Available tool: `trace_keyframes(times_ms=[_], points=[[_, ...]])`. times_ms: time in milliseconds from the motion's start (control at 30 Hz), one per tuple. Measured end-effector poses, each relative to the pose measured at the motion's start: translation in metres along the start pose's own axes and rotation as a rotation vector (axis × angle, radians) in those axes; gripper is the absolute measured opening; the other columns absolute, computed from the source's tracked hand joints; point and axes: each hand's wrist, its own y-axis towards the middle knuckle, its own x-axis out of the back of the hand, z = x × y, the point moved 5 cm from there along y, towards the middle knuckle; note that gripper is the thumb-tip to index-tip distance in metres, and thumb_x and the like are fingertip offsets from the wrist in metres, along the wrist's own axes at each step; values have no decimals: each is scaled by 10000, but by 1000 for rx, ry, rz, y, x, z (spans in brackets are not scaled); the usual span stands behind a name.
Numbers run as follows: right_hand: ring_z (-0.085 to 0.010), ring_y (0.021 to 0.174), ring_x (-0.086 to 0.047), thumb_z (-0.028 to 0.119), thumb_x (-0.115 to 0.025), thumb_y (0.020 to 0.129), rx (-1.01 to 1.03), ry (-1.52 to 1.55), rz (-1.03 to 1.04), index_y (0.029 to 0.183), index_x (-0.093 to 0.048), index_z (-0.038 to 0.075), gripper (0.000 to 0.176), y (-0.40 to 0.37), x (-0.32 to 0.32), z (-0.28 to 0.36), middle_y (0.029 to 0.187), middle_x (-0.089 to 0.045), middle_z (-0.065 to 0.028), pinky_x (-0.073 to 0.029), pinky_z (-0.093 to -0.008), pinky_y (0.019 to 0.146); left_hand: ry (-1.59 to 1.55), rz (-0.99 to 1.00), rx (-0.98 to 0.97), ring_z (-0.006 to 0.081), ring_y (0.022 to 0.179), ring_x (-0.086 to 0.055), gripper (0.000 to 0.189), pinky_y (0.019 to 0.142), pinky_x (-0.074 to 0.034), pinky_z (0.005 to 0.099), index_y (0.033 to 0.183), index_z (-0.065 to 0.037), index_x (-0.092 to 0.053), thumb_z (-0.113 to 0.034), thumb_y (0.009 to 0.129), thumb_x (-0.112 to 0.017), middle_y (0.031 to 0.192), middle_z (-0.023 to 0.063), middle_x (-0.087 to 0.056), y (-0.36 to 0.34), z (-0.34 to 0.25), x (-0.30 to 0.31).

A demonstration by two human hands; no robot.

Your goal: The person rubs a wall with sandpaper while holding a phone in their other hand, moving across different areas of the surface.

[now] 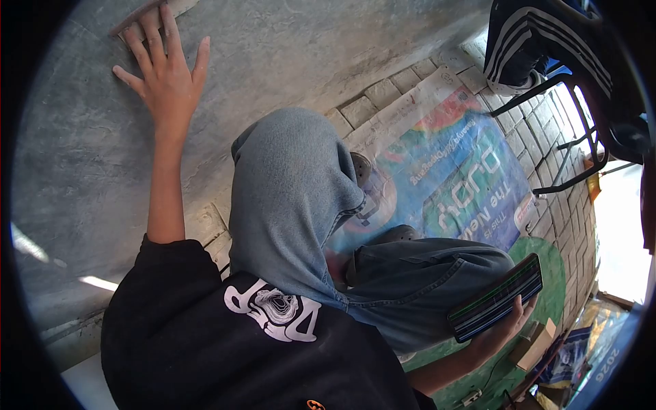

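My left hand (169,78) is spread flat on a grey wall (89,157), fingers apart. Its fingertips reach a thin, flat piece with a reddish-brown edge (130,22), partly cut off by the top of the view. In my right hand (502,335), low on the right, is a smartphone (495,297) tilted over my bent knee. Its dark screen shows rows of lines with a green one among them. The fingers curl around the phone's lower edge, and part of the hand is hidden behind it.
A printed banner (451,171) lies on the brick paving (547,150) ahead of my legs. A black-framed chair (574,137) stands at upper right, with another person's striped dark clothing (540,34) beside it. A small cardboard box (536,345) sits near my right hand.
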Motion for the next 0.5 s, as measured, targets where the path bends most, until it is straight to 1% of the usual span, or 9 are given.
trace_keyframes(times_ms=[367, 500], points=[[-211, 1133, -492, 138, -555, 831, 12, 13, 3, 1408, -291, 6, 648, -2, -1, 1, 1285, -482, -126, -370, -325, 985, -14, -3, -2, 379, 1397, -145, 752, 940, -164, 777, 1480, -211, -206, -595, 882, -451, 1537, 78, -168, 0, -1, 1], [-217, 1159, -478, 142, -552, 829, 3, 9, -2, 1411, -288, 5, 653, -4, -3, 2, 1319, -464, -133, -363, -331, 997, -16, -3, -1, 375, 1396, -153, 756, 944, -159, 776, 1481, -213, -201, -598, 881, -451, 1534, 77, -177, -2, 4, -4]])
